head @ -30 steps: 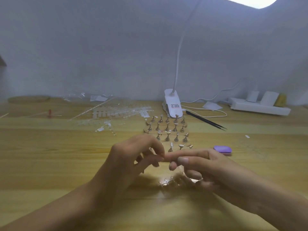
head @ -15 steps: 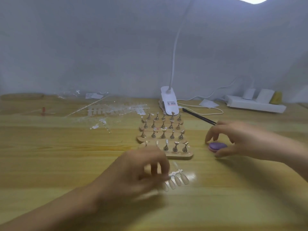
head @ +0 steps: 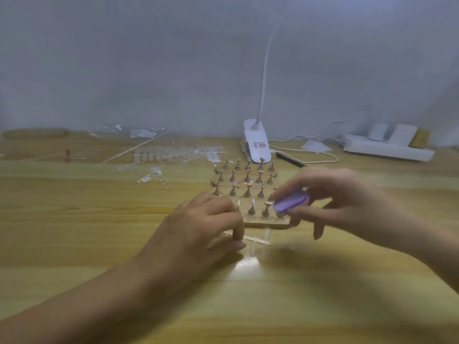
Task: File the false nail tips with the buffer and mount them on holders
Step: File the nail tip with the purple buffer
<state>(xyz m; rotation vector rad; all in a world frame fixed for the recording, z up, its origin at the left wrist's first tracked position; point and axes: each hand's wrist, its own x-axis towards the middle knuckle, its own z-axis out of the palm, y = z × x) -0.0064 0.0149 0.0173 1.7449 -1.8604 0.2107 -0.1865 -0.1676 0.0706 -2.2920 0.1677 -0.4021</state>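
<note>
Both hands grip: left hand (head: 203,227) pinches the nail strip (head: 255,240), right hand (head: 340,202) holds the buffer (head: 290,201); filing comes next.

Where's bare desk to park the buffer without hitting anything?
Bare wood lies right of the holder board, in front of the power strip, and along the near edge below both hands. Crowded: nail tips back left, lamp base and cord behind the board.

Near table (head: 74,244) bare to the left of the left hand (head: 203,229) and along the front edge. Holder board (head: 248,192) blocks centre, right hand (head: 347,202) over its right corner. Behind: lamp base (head: 257,147), cable (head: 310,157). Loose nail strips (head: 173,157) crowd far left; power strip (head: 387,148) far right.
</note>
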